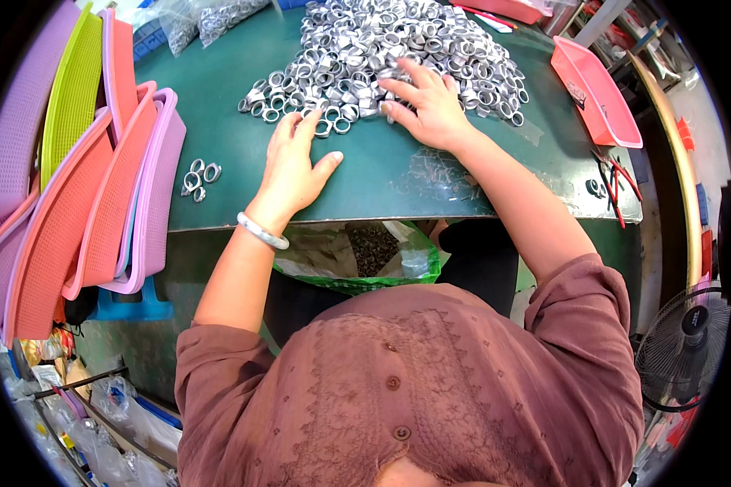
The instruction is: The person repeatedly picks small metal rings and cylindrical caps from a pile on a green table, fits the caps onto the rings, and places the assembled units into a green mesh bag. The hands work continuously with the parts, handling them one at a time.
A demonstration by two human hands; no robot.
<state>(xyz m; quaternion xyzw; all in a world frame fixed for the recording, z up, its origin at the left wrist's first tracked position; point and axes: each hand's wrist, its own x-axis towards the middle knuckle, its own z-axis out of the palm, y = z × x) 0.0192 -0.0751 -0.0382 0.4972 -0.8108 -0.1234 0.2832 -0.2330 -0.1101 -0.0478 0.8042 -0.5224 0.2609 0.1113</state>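
A wide heap of silver metal rings (357,57) covers the far middle of the green table (244,183). At the heap's near left edge lies my left hand (296,166), fingers stretched toward the rings and thumb held apart. A pale bangle (261,231) circles that wrist. My right hand (430,105) reaches over the near side of the heap, its fingers spread on or just above the rings. Neither hand visibly grips a ring. Several separate rings (197,178) lie on the table to the left of my left hand.
Stacked purple, green and coral plastic baskets (89,195) stand along the left. A pink tray (597,93) and red-handled pliers (613,183) lie at right. Below the table edge hangs an open green bag (418,260) with small dark pieces. A black fan (682,349) stands lower right.
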